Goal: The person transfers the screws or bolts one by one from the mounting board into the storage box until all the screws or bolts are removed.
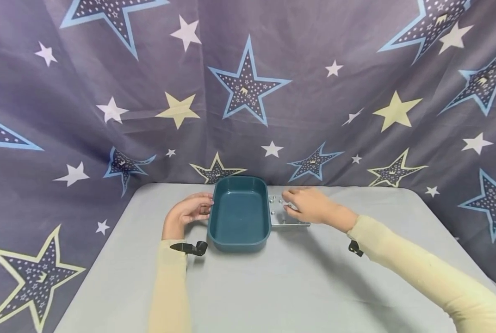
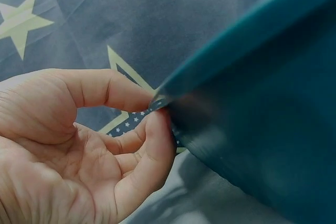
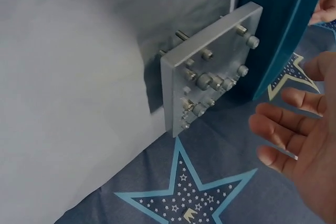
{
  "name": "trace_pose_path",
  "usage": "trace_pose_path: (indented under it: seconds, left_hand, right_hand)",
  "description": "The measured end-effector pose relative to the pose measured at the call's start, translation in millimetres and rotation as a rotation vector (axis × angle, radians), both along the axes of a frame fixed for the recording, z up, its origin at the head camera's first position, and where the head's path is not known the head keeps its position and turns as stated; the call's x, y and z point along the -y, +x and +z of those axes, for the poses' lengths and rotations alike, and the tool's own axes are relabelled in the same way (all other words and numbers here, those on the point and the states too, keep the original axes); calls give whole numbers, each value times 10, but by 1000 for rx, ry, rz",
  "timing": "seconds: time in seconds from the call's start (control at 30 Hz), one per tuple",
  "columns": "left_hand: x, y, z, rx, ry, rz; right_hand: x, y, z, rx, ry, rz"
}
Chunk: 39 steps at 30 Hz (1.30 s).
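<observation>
A deep teal plastic tray (image 1: 239, 217) with rounded corners lies on the table, its inside bare. At its left wall, my left hand (image 1: 193, 209) pinches the rim between thumb and fingertips, as the left wrist view shows with the tray wall (image 2: 262, 108) close up. Against the tray's right side is a silver metal plate (image 1: 278, 219) with several bolts (image 3: 203, 81) standing in or on it. My right hand (image 1: 310, 205) hovers over this plate, its fingers (image 3: 283, 121) loosely bent and apart from the bolts, holding nothing.
A pale grey cloth covers the table (image 1: 248, 291). Behind it and at both sides hangs a dark curtain (image 1: 314, 37) printed with stars. Black camera straps (image 1: 194, 248) sit on both wrists over yellow sleeves (image 1: 170, 286).
</observation>
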State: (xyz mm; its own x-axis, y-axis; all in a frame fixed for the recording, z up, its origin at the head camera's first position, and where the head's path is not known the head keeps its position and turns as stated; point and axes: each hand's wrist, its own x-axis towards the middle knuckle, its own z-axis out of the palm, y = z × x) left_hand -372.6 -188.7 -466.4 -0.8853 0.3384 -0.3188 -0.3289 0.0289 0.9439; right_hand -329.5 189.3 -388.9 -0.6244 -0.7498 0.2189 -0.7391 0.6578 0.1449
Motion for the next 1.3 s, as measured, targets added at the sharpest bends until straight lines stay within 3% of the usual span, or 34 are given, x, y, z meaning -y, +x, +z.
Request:
trace_pose_path:
  seconds: [0.3,0.77,1.3]
  left_hand:
    - [-24,24,116,-8,-3,12]
    - [-70,80,76,-14,-38,32]
    - [-87,3,22,-9,-21,49]
  right_hand:
    - [52,13,-83,-115,151,100]
    - [-1,52,-316,-129,218,122]
    - [30,-19,-427,-162,272,166]
